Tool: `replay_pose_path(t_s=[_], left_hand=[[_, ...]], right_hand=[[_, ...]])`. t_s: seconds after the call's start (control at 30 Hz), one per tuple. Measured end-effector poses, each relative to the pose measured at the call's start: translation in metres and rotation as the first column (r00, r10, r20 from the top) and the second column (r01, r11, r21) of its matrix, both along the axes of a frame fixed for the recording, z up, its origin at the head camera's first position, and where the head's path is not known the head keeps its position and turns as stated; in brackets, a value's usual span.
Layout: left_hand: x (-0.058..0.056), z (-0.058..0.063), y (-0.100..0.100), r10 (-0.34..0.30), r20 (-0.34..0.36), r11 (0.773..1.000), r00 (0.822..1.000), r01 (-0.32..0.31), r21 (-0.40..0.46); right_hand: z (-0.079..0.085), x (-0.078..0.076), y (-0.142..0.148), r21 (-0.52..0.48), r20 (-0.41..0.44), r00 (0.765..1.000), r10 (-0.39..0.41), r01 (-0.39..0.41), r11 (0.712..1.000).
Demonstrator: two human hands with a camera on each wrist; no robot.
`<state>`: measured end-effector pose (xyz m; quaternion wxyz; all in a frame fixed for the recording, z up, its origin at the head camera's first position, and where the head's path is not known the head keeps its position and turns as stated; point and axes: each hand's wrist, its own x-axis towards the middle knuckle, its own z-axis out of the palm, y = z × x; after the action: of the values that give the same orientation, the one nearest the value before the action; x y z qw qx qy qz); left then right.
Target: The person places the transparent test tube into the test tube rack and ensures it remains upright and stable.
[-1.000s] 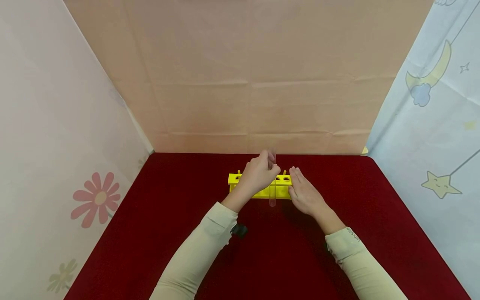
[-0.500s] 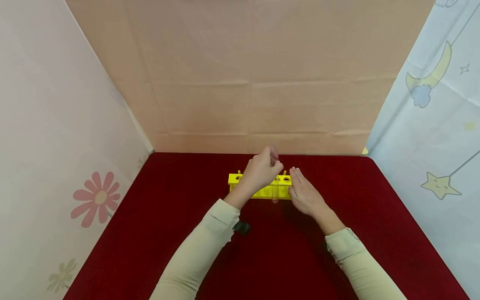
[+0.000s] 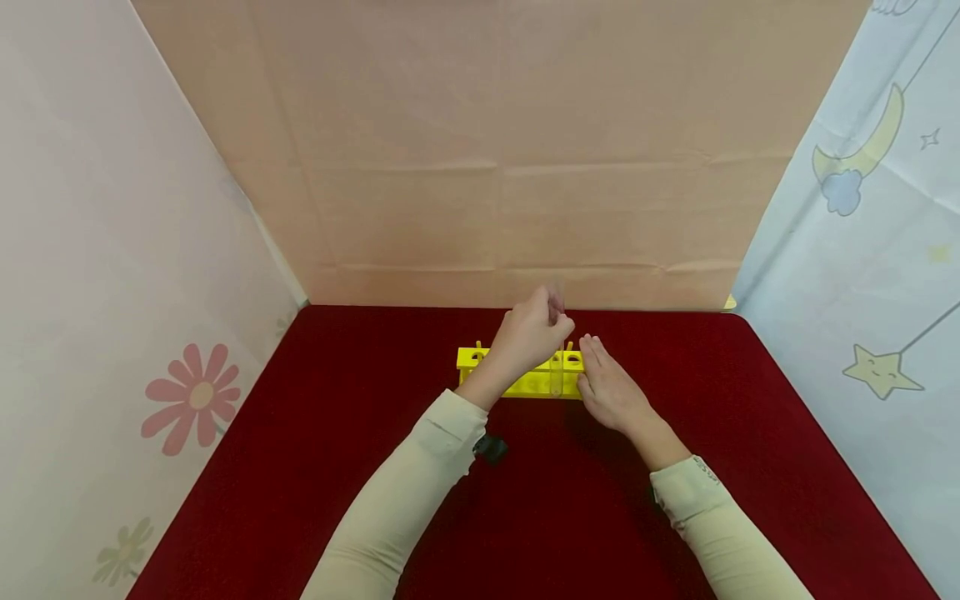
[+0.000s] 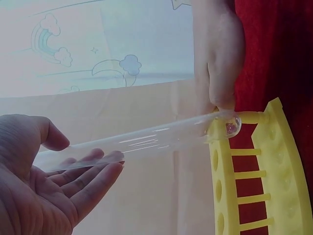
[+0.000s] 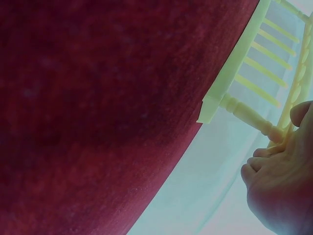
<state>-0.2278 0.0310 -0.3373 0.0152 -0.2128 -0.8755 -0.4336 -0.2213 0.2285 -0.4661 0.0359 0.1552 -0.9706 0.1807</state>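
My left hand (image 3: 536,329) holds a clear test tube (image 3: 557,382) near its upper end, between thumb and fingers. In the left wrist view the tube (image 4: 151,139) slants with its rounded end overlapping the top board of a yellow test tube rack (image 4: 228,188). Whether that end is in a hole or in front of one, I cannot tell. My right hand (image 3: 615,396) rests against the right end of the rack (image 3: 525,385), its fingers straight and together. The right wrist view shows this hand (image 5: 283,181) touching the rack's end, with its thumb by the top board.
The rack stands on a dark red cloth-covered table (image 3: 555,517), near its far edge. A beige wall sheet (image 3: 480,167) rises behind it. Patterned sheets hang at the left (image 3: 90,250) and right (image 3: 862,275). A small black device (image 3: 491,450) sits under the left cuff.
My left hand and the test tube have moved right and slightly away, bringing the tube's lower end from in front of the rack to over it. The right hand has stayed still.
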Motion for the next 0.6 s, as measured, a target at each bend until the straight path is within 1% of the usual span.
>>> replay_pose_path(t_s=[0.2,0.4,0.6], left_hand=[[-0.0022,0.0027,0.0026,-0.012,-0.001,1.0,1.0,0.012,0.009],[-0.0063,0.0023,0.0062,-0.023,-0.023,1.0,0.999,0.023,0.014],[-0.0101,0.0013,0.0102,-0.02,-0.043,0.999,0.999,0.022,0.032]], right_hand=[[0.0,0.0003,-0.0001,-0.005,-0.001,1.0,-0.003,0.003,1.0],[-0.0008,0.0007,0.0006,-0.002,-0.01,1.0,0.002,-0.002,1.0],[-0.0023,0.0003,0.0016,-0.013,-0.036,0.999,0.014,-0.014,1.0]])
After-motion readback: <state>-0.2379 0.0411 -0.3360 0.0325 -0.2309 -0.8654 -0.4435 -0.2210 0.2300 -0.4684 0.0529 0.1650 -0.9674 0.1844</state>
